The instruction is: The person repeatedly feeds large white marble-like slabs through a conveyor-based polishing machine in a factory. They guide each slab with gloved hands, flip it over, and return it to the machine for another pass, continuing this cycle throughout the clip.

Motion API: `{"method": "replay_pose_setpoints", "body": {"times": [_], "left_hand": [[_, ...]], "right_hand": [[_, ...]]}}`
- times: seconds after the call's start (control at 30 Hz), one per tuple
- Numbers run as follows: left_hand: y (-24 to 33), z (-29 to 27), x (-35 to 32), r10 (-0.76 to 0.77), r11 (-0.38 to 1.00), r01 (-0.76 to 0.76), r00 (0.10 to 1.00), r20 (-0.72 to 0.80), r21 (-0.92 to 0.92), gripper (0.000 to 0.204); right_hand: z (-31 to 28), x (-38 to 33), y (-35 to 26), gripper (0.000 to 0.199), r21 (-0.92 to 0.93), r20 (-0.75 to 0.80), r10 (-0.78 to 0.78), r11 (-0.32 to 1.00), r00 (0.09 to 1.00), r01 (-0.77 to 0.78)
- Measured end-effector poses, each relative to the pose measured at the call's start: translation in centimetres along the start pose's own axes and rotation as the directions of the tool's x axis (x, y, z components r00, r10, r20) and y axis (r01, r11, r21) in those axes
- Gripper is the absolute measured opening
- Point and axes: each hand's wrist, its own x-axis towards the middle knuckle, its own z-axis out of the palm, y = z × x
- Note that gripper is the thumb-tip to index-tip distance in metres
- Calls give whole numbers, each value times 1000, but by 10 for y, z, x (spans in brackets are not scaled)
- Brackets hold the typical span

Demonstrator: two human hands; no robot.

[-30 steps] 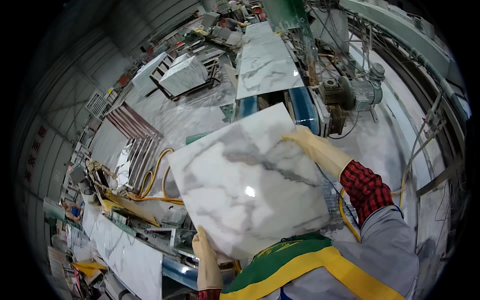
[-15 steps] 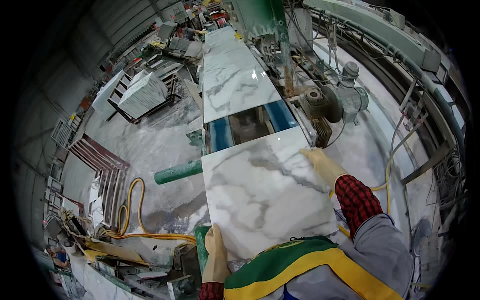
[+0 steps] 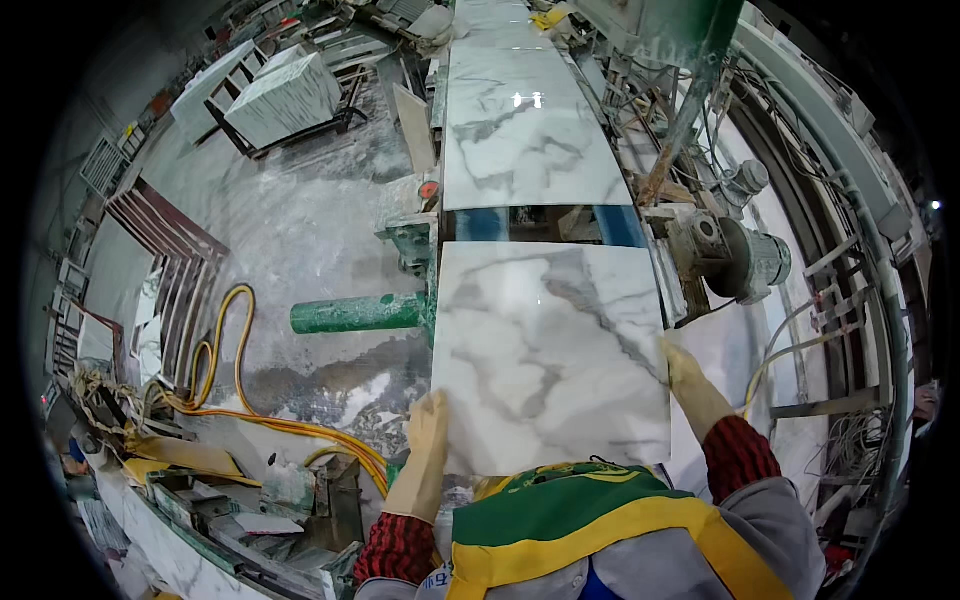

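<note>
- nearest: green apron (image 3: 560, 520) with yellow banding, over a grey jacket (image 3: 770, 530); red-and-black check cuffs (image 3: 740, 455) at the wrists.
- left hand (image 3: 426, 435), in a cream glove, at the left edge of a white, grey-veined slab (image 3: 545, 350), toward its near corner. grip closed on that edge, fingertips pointing forward.
- right hand (image 3: 690, 385), gloved alike, a little farther forward on the opposite edge; grip closed there too, part of the fingers hidden.
- slab lies flat-looking and square to the body, between the two hands. near edge tucks behind the apron. cannot tell what bears the near end.
- left of it, on the floor: yellow hoses (image 3: 330, 432), looped; farther on, a green cylinder (image 3: 358, 314) sticking out sideways from the machine.
- just past the slab's far edge, a gap showing two blue belts (image 3: 620, 226). motor (image 3: 765, 262) to the right, dusty.
- across the gap, a second slab (image 3: 530, 130), same veining, glossy, in line with the first, not touching it.
- far left: reddish rack (image 3: 165, 225), then a pale stack (image 3: 285, 98) on a dark frame.
- far right: green housing (image 3: 690, 35) above the line.
</note>
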Motion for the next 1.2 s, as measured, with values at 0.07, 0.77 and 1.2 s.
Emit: {"method": "replay_pose_setpoints", "body": {"times": [0.07, 0.77, 1.2], "left_hand": [[24, -8, -1, -84, 996, 84, 996, -4, -34, 80], [61, 19, 67, -172, 966, 167, 985, -6, -197, 79], [106, 12, 75, -219, 972, 218, 976, -2, -93, 75]], "right_hand": [[17, -38, 1, 58, 215, -65, 208, 958, 976, -190], [27, -42, -3, 49, -168, -257, 119, 972, 959, -165], [38, -17, -34, 48, -113, -213, 151, 977, 965, -178]]}}
